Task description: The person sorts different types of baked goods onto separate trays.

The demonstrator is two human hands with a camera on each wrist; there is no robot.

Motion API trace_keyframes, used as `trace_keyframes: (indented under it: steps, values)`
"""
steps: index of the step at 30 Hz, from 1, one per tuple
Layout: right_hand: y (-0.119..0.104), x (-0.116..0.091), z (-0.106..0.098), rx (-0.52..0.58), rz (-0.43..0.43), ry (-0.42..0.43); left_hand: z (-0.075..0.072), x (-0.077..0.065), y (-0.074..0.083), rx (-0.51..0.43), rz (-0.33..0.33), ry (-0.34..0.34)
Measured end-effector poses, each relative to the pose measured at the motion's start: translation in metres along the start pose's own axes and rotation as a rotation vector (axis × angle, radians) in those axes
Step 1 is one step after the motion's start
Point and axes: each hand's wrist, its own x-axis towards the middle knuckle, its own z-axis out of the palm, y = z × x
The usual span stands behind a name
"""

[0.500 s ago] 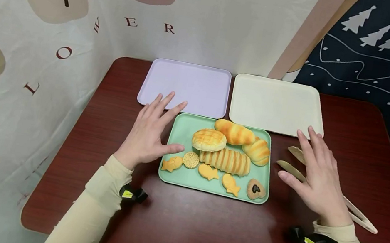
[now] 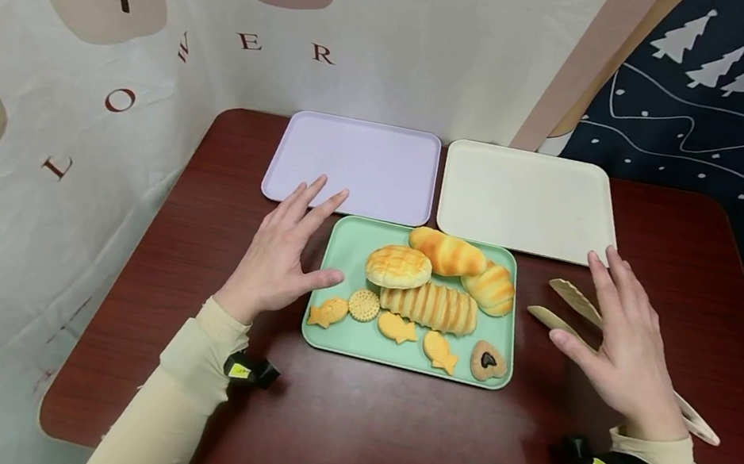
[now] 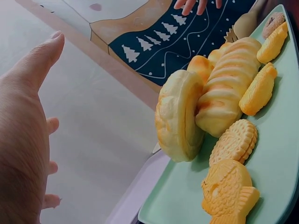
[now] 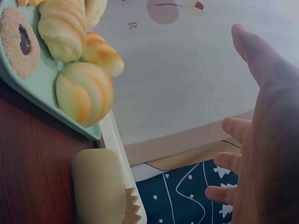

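Observation:
My left hand [image 2: 276, 262] hovers with spread fingers by the left edge of the green tray [image 2: 340, 345], holding nothing. On the right, my right hand [image 2: 632, 351] is held above the beige tongs [image 2: 550, 318], its fingers extended and apart from them; it hides their middle. The green tray bears a round bun [image 2: 399, 266], a ridged loaf [image 2: 433, 308], a long bread roll [image 2: 448, 253] and a striped roll [image 2: 491, 288]. Along its front lie several fish-shaped biscuits [image 2: 397, 328], a round cracker [image 2: 364, 305] and a heart cookie [image 2: 488, 361]. The left wrist view shows the bun [image 3: 177, 116] close up.
Behind the green tray, a lilac tray [image 2: 361, 162] and a cream tray [image 2: 528, 199] lie side by side with nothing on them. The dark red wooden table [image 2: 385, 434] meets a printed cloth backdrop at the rear and a navy tree-patterned cloth [image 2: 732, 141] at right.
My right hand has shifted right, uncovering more of the tongs' tips. The left hand has drawn slightly left. The trays and food have stayed in place.

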Motion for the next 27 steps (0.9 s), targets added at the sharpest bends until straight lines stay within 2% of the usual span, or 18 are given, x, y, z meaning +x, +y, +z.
trace_keyframes:
  steps: [12,27]
  values:
    - [0.008,-0.007,-0.008,0.017,0.032,-0.002,0.001,-0.003,-0.004,-0.110,-0.002,0.017]
    - [0.023,-0.021,-0.015,0.029,0.080,0.015,0.004,-0.009,-0.005,-0.232,-0.046,0.008]
